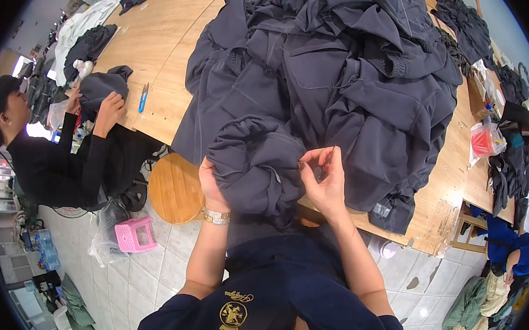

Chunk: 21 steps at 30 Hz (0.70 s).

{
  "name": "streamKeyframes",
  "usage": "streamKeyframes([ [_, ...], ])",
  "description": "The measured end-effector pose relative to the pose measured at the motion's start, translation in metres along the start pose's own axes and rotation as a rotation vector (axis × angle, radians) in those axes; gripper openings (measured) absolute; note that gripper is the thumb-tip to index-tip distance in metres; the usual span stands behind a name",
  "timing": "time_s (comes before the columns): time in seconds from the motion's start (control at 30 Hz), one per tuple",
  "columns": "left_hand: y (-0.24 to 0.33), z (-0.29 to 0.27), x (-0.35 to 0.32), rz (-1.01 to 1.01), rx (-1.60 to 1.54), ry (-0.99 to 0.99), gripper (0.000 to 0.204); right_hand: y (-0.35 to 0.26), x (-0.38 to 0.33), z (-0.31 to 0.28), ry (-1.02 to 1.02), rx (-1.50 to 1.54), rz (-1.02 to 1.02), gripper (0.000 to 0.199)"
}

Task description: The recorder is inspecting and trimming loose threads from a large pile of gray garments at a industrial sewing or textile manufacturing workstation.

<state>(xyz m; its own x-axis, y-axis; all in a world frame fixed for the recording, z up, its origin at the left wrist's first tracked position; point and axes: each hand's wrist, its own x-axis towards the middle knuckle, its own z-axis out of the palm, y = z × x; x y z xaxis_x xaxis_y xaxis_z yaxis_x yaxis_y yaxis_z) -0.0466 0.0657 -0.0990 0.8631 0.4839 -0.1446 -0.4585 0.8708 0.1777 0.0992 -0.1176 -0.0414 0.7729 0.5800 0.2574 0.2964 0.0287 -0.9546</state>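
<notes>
A dark grey garment (255, 164), bunched up with a gathered, elastic-looking edge at its top, is gripped at its left side by my left hand (212, 186). The fingers of that hand are mostly hidden under the cloth. At the garment's right edge my right hand (325, 180) is closed in a pinch, thumb and forefinger near the fabric. A small red spot and a thin dark tip show among its fingers; what they belong to is too small to tell. Behind both hands lies a large heap of matching dark grey garments (326, 71).
The heap lies on a wooden table (161, 66) with blue thread snips (143, 98) at left. A co-worker (51, 150) handles dark cloth there. A round wooden stool (174, 189) and pink plastic stool (136, 234) stand left; a plastic bag (488, 141) lies right.
</notes>
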Motion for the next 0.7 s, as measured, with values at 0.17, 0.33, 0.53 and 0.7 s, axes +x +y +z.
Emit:
streamKeyframes([
  [0.17, -0.004, 0.001, -0.001, 0.000, -0.001, -0.030, 0.042, 0.008, -0.002, 0.001, -0.024, -0.034, 0.019, 0.028],
  [0.33, 0.002, -0.014, -0.002, 0.010, 0.016, 0.004, 0.042, 0.010, -0.002, -0.002, 0.040, 0.111, 0.043, 0.028],
  [0.53, -0.002, -0.013, 0.003, -0.002, 0.034, 0.039, 0.042, 0.019, -0.007, -0.002, -0.019, 0.016, 0.055, 0.034],
  [0.7, -0.001, -0.034, 0.005, -0.062, 0.159, 0.233, 0.047, 0.036, -0.016, 0.003, -0.066, -0.327, 0.084, 0.035],
])
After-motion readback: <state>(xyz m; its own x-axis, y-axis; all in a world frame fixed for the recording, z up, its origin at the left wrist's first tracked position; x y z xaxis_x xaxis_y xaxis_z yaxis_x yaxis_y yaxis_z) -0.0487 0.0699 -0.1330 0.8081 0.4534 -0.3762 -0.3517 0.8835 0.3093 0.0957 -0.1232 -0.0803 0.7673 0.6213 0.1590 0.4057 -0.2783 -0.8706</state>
